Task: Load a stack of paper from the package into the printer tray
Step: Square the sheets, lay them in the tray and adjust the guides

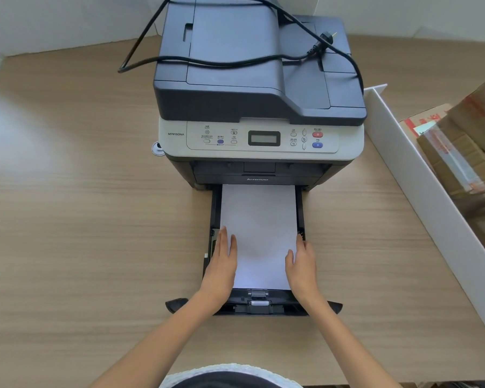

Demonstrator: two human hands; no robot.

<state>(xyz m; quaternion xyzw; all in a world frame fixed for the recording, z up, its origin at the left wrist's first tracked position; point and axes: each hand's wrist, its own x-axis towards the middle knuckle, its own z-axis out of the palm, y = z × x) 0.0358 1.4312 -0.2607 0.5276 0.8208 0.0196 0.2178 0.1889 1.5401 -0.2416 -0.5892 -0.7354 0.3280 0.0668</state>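
A dark grey and cream printer [259, 88] stands on the wooden desk. Its black paper tray [299, 211] is pulled out toward me. A white stack of paper [259, 231] lies flat inside the tray. My left hand [221, 261] rests flat on the stack's left edge, fingers straight and together. My right hand [301, 263] lies along the stack's right edge, fingertips by the tray's side guide. Neither hand grips anything.
A black power cord [235, 61] with its plug lies loose over the printer lid. A white partition [420, 177] runs along the desk's right side, with brown cardboard boxes [465, 147] behind it. A round cable grommet [158, 148] sits left of the printer.
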